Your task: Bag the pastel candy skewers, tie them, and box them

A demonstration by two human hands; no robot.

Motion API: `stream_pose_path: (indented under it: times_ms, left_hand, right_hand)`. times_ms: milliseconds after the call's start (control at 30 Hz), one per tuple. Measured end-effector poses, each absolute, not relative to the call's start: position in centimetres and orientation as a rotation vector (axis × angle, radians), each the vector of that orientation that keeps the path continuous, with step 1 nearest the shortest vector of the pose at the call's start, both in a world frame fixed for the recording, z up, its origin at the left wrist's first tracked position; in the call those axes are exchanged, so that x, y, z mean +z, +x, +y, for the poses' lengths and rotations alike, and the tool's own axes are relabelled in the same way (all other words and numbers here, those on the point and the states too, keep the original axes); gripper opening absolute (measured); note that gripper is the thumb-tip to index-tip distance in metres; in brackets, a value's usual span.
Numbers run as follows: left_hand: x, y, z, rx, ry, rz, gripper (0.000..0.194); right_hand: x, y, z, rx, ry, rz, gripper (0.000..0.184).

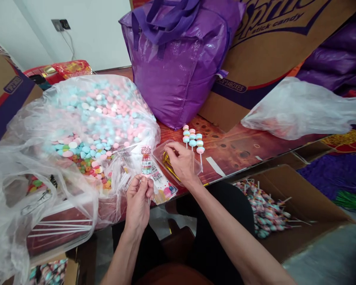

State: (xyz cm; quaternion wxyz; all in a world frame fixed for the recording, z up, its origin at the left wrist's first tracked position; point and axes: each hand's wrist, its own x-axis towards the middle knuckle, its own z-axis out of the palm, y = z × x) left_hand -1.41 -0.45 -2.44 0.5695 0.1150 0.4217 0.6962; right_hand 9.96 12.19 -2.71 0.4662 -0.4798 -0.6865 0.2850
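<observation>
My left hand [140, 194] is closed around the lower end of a candy stick in a printed clear wrapper [146, 160], held upright. My right hand [181, 161] is over a clear plastic tub [158, 152] containing gold twist ties [167, 163]. Its fingertips are pinched together, and whatever they may hold is too small to make out. Beneath the wrapped candy stick lies a pile of printed wrappers [166, 190]. Just beyond the tub, three unwrapped candy sticks [192, 138] with pink, white and blue pieces lie on the table [222, 146].
A large clear bag of pastel candies [91, 107] fills the left side, with white sticks [62, 228] in front. A purple bag [178, 67] and a carton [264, 51] stand behind. An open box [302, 202] at lower right contains wrapped candy sticks [267, 209].
</observation>
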Motion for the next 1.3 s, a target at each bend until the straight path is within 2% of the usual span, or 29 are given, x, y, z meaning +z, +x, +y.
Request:
stream_pose_path:
  times_ms: [100,200,367,433,533,667,933,1200,1300]
  left_hand:
    - [-2.4,-0.9,0.2,1.612,0.267,1.014,0.036]
    - [-2.2,0.1,0.6,1.625,0.309,1.037,0.031]
    - [-1.8,2.0,1.0,1.641,0.345,1.011,0.022]
    - [-1.7,2.5,1.0,1.608,0.333,0.967,0.022]
    - [-1.5,2.7,0.8,1.544,0.333,0.908,0.019]
    - [-1.2,2.9,0.3,1.49,0.387,0.86,0.017]
    - [-1.1,3.4,0.3,1.482,0.484,0.9,0.03]
    - [0.1,1.0,-0.3,1.06,0.245,0.63,0.037]
    - [0.0,1.3,-0.4,1.055,0.292,0.688,0.038]
  right_hand:
    - [-2.5,11.1,11.2,0.905,-1.105,-1.26,0.012]
    - [-1.7,12.3,9.2,1.251,-1.021,-0.924,0.018]
    - [-0.8,13.2,4.4,1.645,-0.845,-0.845,0.019]
    - [-1.0,13.2,3.1,1.637,-0.862,-0.944,0.017]
    - [-1.5,13.4,2.3,1.426,-0.982,-1.11,0.01]
    - [-1.7,14.0,2.2,1.238,-1.087,-1.232,0.014]
    - [-2.2,14.1,1.8,1.277,-1.078,-1.224,0.016]
    - [-1.5,15.1,2.1,1.512,-0.842,-1.349,0.016]
    - [-1.1,15.4,2.4,1.416,-0.872,-1.565,0.013]
